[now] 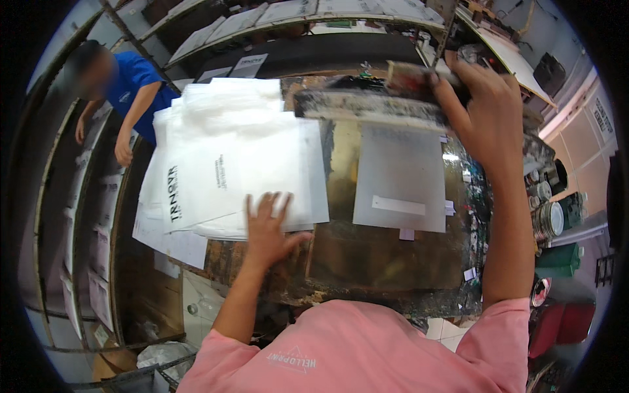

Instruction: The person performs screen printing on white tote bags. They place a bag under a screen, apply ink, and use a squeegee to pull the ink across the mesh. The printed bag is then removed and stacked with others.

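Note:
My right hand [485, 111] grips a long ink-stained squeegee [370, 105] held across the far end of a printing screen [400, 177], whose pale grey panel lies on the stained work table [393, 275]. My left hand [268, 226] rests flat, fingers spread, on the near edge of a stack of translucent white plastic bags [242, 157] printed in black, lying to the left of the screen.
A person in a blue shirt [134, 85] bends over at the far left beside metal shelving [78, 216]. Shelves with white sheets [295, 13] run along the back. Ink cans [547, 219] and a green container [560, 259] stand at the right.

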Tool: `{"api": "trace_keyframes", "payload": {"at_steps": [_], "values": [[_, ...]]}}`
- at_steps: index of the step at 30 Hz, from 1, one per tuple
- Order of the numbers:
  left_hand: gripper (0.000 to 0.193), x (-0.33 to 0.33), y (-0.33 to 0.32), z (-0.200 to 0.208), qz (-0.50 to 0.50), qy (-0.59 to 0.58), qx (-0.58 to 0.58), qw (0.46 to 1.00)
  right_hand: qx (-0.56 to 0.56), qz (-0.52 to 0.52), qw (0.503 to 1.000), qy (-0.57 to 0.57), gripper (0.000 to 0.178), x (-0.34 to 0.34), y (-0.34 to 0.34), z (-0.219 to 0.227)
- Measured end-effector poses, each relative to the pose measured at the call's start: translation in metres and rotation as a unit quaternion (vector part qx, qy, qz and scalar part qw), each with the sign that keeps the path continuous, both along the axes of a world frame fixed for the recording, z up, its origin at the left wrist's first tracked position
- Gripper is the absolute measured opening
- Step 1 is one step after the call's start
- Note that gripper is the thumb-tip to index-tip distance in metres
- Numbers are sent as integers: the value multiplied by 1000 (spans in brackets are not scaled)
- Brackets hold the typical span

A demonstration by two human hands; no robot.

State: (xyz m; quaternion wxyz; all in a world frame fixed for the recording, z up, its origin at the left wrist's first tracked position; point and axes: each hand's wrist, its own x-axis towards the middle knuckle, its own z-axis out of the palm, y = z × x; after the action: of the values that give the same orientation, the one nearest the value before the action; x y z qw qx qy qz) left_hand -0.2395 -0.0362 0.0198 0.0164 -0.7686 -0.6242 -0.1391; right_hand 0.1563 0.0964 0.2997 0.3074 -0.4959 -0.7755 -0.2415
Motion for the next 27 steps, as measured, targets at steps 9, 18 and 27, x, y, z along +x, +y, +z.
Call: {"api": "trace_keyframes", "payload": {"at_steps": [9, 18, 27], "values": [[130, 205, 54, 1, -233, -45, -110, 965, 39, 33, 998, 20, 50, -8, 8, 24], [127, 298, 54, -2, -294, -71, -65, 951, -41, 36, 999, 1, 63, 6, 21, 37], [119, 290, 48, -9, -321, -130, 3, 938, 5, 71, 997, 31, 62, 4, 29, 25]]}}
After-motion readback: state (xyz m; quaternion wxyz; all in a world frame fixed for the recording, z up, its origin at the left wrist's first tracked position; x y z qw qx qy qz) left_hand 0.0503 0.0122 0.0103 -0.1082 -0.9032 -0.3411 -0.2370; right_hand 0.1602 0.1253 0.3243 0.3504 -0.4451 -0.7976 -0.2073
